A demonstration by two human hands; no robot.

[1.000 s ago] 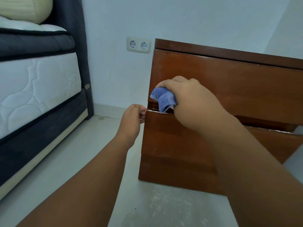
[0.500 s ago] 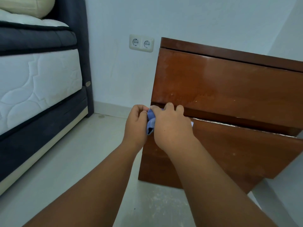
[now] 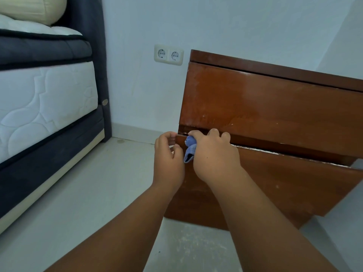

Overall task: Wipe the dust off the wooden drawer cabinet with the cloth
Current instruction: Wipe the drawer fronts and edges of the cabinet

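The brown wooden drawer cabinet (image 3: pixel 275 107) stands on the floor against the white wall, with two drawer fronts. The lower drawer (image 3: pixel 284 179) is pulled out a little, and white dust lines its top edge. My right hand (image 3: pixel 214 156) grips a bunched blue cloth (image 3: pixel 190 148) at the left end of that top edge, fingers hooked over the edge. My left hand (image 3: pixel 168 156) curls round the lower drawer's left corner, just beside the cloth.
A bed with a white quilted mattress (image 3: pixel 45 107) and dark grey frame fills the left side. A double wall socket (image 3: pixel 168 54) sits left of the cabinet. The pale floor (image 3: pixel 82 193) shows dusty specks in front of the cabinet.
My right hand moved the cloth down from the upper drawer's lower edge to the left end of the lower drawer's top edge, close beside my left hand. The lower drawer now stands further out.
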